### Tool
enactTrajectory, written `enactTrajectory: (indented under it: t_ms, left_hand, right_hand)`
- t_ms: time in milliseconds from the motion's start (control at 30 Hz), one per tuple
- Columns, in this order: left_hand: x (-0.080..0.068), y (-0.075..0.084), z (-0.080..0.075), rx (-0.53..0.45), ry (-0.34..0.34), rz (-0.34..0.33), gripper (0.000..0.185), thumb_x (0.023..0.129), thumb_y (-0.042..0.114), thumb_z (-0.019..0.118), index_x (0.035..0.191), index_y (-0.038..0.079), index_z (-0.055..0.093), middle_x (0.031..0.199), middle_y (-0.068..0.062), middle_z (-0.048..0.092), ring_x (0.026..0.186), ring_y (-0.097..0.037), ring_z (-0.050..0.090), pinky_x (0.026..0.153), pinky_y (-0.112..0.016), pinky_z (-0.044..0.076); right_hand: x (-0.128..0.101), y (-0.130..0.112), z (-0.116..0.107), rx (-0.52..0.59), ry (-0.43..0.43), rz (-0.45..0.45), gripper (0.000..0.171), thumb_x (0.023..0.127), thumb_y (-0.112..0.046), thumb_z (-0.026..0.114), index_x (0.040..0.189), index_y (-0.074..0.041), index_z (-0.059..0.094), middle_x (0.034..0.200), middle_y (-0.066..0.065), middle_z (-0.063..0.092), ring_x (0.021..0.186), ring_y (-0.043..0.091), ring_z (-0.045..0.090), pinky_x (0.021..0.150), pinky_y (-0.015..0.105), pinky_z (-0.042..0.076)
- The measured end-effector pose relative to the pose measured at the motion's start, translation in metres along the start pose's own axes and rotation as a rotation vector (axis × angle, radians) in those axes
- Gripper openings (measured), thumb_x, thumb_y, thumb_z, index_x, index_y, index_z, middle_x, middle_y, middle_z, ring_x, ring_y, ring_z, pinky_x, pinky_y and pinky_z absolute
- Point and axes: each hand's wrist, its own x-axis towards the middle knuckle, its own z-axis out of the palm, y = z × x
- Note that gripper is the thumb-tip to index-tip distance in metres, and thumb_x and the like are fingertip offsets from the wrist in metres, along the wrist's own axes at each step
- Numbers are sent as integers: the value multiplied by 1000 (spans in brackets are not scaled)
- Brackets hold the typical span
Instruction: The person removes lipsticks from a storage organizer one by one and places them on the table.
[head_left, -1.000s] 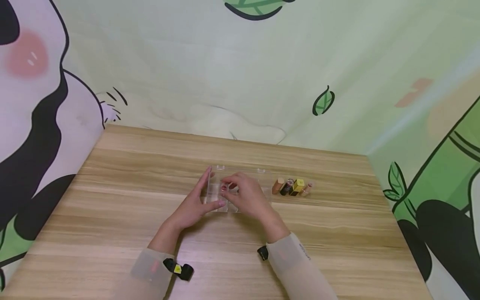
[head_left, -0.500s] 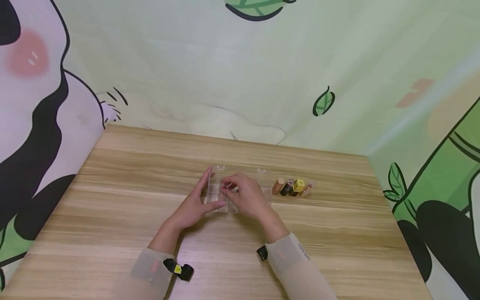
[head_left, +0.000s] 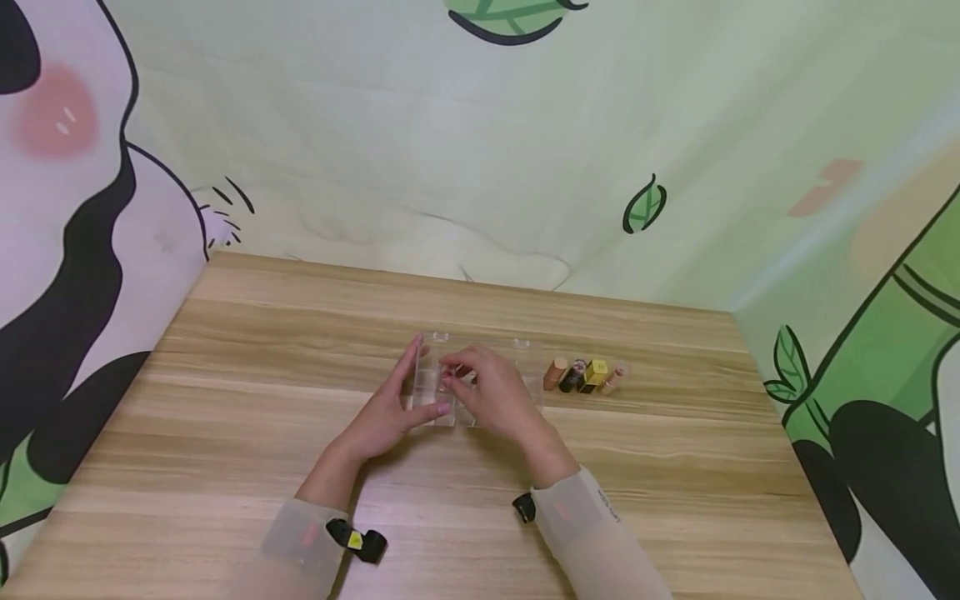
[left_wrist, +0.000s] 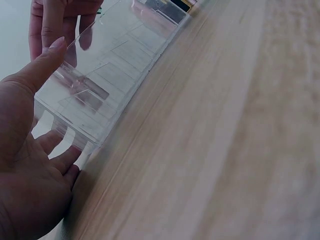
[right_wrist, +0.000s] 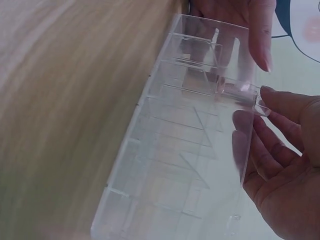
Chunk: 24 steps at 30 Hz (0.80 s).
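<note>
A clear plastic organizer box (head_left: 531, 379) with divided compartments stands on the wooden table. My left hand (head_left: 384, 414) grips its left end, thumb over the front and fingers along the end wall. In the left wrist view, that thumb (left_wrist: 37, 70) lies across the box's upper edge. My right hand (head_left: 498, 392) reaches over the top and pinches a small clear-ended lipstick tube (head_left: 446, 379). In the right wrist view, the lipstick tube (right_wrist: 239, 93) sits mostly inside the box near the left end, its tip between thumb and fingers. Its lower part looks blurred through the plastic.
Right of the box stand several lipsticks: an orange-brown one (head_left: 556, 374), a dark one (head_left: 573, 376), a yellow-and-black one (head_left: 594, 376) and a pink one (head_left: 613, 380). A printed cloth backdrop (head_left: 420, 150) rises behind the table's far edge (head_left: 480, 281).
Over the last second the lipstick tube in my right hand has tilted and sunk slightly, its round reddish end less visible. The left hand and the box have stayed put.
</note>
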Motion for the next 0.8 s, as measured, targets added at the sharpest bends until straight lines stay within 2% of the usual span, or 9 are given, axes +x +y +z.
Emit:
enactTrajectory:
  t_ms: [200,433,800]
  left_hand:
    - [0,-1,0,-5,-1,-5,111,86,45,83,161,56,2,174,5,20,162,-32,13,126,-69,12]
    - [1,0,1,-12,-1,-6,114,85,44,84,166,44,3,174,3,21,161,-32,14,127,-67,14]
    - [0,0,0,0,2,-2,114,85,46,84,166,45,3,174,3,21,161,-33,14,126,-68,13]
  right_hand:
    - [-3,-6,-7,8,5,11,30,99,-19,71,128,-11,73,120,4,72,103,22,70,88,38,60]
    - [-4,-12,-15,5,34,-16,28,100,-20,71,126,-12,73,124,4,71,103,23,70,87,36,60]
    - [-6,-18,-24,11,71,-24,27,99,-19,72,125,-13,75,118,3,70,100,19,69,86,33,60]
